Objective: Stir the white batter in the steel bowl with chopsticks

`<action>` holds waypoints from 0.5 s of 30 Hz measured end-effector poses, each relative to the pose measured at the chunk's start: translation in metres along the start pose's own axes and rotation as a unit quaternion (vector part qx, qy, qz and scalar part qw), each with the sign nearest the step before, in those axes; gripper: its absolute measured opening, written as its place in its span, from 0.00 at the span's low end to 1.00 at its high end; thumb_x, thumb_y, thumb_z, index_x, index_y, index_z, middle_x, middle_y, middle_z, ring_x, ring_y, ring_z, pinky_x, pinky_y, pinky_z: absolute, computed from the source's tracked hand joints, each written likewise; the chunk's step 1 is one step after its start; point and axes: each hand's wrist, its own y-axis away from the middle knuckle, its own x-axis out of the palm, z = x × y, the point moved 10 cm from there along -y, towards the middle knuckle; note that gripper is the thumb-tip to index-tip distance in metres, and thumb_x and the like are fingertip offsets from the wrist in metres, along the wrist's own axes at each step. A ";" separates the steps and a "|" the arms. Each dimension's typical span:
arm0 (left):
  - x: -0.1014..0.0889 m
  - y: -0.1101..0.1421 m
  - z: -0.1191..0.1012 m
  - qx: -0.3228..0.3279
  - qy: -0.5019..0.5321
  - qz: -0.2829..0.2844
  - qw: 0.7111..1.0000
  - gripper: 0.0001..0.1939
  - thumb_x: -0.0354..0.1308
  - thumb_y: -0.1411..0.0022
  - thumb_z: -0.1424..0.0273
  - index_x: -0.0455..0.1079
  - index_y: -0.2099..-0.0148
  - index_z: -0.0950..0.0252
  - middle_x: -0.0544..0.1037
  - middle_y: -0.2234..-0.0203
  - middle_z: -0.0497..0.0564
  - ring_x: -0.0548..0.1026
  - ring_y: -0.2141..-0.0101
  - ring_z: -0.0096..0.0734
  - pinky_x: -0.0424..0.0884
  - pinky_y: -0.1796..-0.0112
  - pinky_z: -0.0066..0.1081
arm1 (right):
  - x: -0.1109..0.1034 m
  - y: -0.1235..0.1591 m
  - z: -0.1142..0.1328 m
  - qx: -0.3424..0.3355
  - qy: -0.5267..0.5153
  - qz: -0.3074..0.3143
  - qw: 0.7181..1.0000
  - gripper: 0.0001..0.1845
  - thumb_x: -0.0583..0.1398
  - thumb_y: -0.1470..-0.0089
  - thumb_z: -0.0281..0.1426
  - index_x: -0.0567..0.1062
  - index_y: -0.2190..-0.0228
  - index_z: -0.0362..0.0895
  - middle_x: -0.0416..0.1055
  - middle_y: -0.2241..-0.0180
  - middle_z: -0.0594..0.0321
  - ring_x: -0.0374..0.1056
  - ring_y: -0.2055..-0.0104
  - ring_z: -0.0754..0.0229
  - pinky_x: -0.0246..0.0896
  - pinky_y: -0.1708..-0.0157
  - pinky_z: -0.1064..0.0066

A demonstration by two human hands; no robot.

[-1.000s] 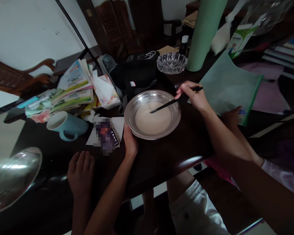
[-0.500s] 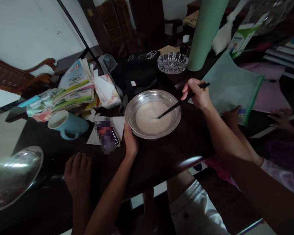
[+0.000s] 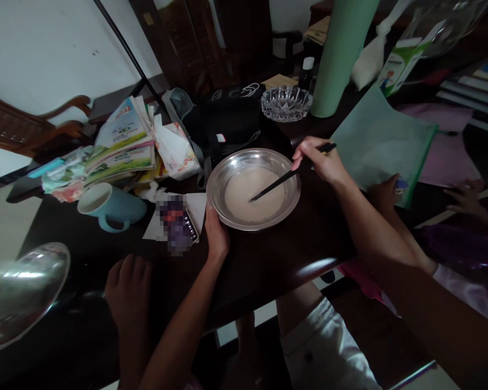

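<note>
A steel bowl (image 3: 228,168) holding pale batter (image 3: 244,190) sits on the dark table (image 3: 276,254). My left hand (image 3: 215,235) grips the bowl's near-left rim, fingers closed on it. My right hand (image 3: 323,160) pinches black chopsticks (image 3: 278,180) whose tips dip into the batter near the bowl's middle.
Another person's hand (image 3: 128,287) rests on the table at the lower left; a second one (image 3: 386,192) lies by a green pouch (image 3: 376,141). Around the bowl are a phone (image 3: 177,222), blue mug (image 3: 109,206), booklets (image 3: 124,143), black bag (image 3: 223,122), glass ashtray (image 3: 286,103) and green cylinder (image 3: 337,54).
My right hand has swung the chopsticks round in the batter: tips went right, then back to the middle. The hand at the lower left slid slightly nearer the table edge.
</note>
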 end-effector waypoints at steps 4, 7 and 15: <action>0.000 0.000 0.001 -0.004 -0.003 0.000 1.000 0.25 0.45 0.29 0.52 0.69 0.39 0.57 0.73 0.40 0.49 0.65 0.36 0.35 0.53 0.34 0.39 | 0.001 -0.001 0.005 -0.014 0.017 -0.002 1.000 0.22 0.60 0.45 0.53 0.79 0.73 0.48 0.79 0.76 0.65 0.75 0.69 0.61 0.69 0.61 0.65; 0.000 0.000 0.001 -0.005 -0.002 0.000 1.000 0.26 0.44 0.29 0.52 0.69 0.39 0.58 0.73 0.40 0.50 0.64 0.36 0.36 0.53 0.33 0.39 | -0.017 -0.002 0.002 -0.015 0.007 -0.081 0.997 0.26 0.57 0.44 0.55 0.77 0.77 0.48 0.74 0.81 0.66 0.73 0.74 0.61 0.69 0.65 0.65; 0.001 0.000 -0.005 -0.001 -0.009 0.004 1.000 0.25 0.44 0.28 0.54 0.69 0.39 0.58 0.73 0.40 0.49 0.64 0.36 0.35 0.53 0.33 0.39 | 0.004 -0.001 0.000 -0.002 -0.010 0.012 1.000 0.22 0.60 0.45 0.53 0.79 0.75 0.48 0.77 0.78 0.66 0.74 0.73 0.62 0.68 0.65 0.66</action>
